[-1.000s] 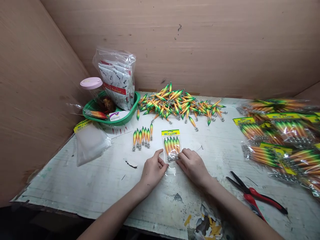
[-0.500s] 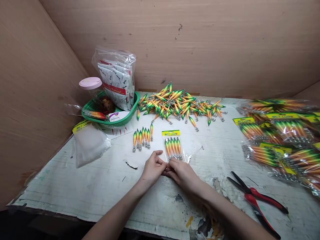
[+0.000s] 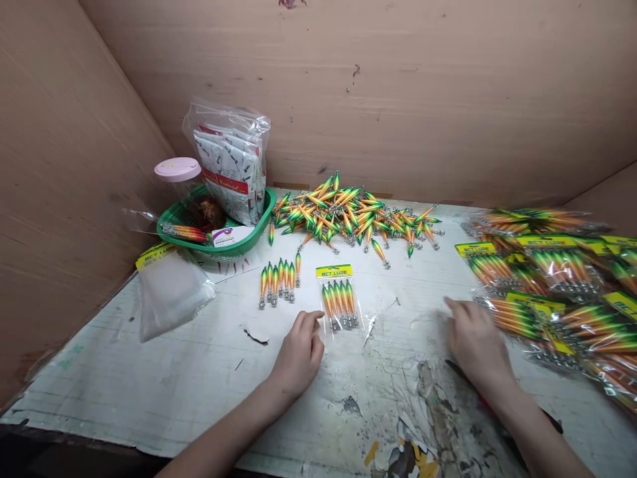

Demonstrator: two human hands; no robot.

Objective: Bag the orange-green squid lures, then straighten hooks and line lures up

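Observation:
A clear packet of squid jigs [image 3: 340,305] under a yellow and green header card lies flat in front of me. My left hand [image 3: 298,352] rests just left of its lower corner, index finger stretched toward the packet edge, thumb apart, holding nothing. Off to the right, my right hand [image 3: 478,342] is smeared by motion, beside the filled packets [image 3: 522,315]; its fingers are unclear. Beneath the right hand and forearm, the pliers [image 3: 552,421] are mostly hidden. Several loose squid jigs [image 3: 279,280] lie in a row left of the packet.
A heap of loose squid jigs [image 3: 348,216] lies against the back wall. At the left stands a green basket [image 3: 219,251] holding a bagged stack of packets [image 3: 229,176] and a pink-lidded cup [image 3: 178,170]. Empty header bags [image 3: 174,292] lie before it. The table surface is peeling near the front.
Both hands have left the packet's lower edge. My right hand has swung right, over the pliers; my left has drawn slightly left. The packet now lies untouched by the right hand.

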